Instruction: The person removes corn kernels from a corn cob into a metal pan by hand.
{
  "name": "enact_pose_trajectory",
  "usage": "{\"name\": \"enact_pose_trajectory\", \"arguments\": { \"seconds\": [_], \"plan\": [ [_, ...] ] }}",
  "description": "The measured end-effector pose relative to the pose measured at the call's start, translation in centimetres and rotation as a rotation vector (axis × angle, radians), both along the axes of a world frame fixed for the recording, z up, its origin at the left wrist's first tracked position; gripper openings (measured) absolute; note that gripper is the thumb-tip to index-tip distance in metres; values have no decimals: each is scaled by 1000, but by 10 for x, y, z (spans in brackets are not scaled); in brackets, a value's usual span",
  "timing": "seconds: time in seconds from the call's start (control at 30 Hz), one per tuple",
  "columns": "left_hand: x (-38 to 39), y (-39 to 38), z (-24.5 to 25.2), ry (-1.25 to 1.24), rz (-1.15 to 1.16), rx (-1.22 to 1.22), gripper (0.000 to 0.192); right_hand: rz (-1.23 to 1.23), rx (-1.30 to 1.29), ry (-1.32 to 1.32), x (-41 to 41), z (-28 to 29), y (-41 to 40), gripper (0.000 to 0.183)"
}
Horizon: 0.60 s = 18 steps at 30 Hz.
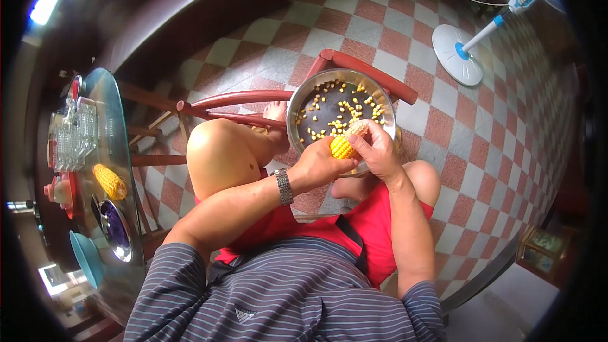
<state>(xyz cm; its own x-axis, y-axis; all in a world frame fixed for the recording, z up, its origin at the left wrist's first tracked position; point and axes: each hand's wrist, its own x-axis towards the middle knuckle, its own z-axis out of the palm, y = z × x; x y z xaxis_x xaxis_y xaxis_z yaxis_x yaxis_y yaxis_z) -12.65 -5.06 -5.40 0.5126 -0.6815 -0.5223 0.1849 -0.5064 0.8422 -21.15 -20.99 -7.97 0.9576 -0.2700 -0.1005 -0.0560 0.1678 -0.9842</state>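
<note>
An ear of yellow corn [342, 147] is held above a round metal pan [295, 128]. Its upper end is stripped down to the pale cob, while the lower part still bears kernels. My left hand [316, 161] grips the lower, kernel-covered part. At the upper end, my right hand [377, 147] wraps the bare cob, with the thumb against the edge of the kernels. Loose corn kernels [351, 109] lie scattered over the dark bottom of the pan. The near part of the pan is hidden behind my hands.
A red wooden stool or chair frame [356, 64] surrounds the pan. To the left, a glass-topped table [107, 123] carries a whole ear of corn [110, 182], clear plastic containers [76, 137], a metal tray [124, 247] and a blue bowl [87, 259]. A pedestal fan [457, 54] stands on the checkered floor [394, 21].
</note>
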Motion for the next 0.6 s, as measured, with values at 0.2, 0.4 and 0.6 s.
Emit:
{"name": "enact_pose_trajectory", "arguments": {
  "seconds": [0.2, 0.4, 0.6],
  "plan": [
    [7, -4, 0, -46, 9, -26, 38, -83, -245, -53, 10, -1, -3, 20],
    [14, -3, 13, 81, 11, -39, 34, -143, -209, -30, 18, -5, 2, 35],
    [15, -1, 13, 218, 22, -59, 33, -100, 43, -51, 14, 0, 4, 28]
  ]
}}
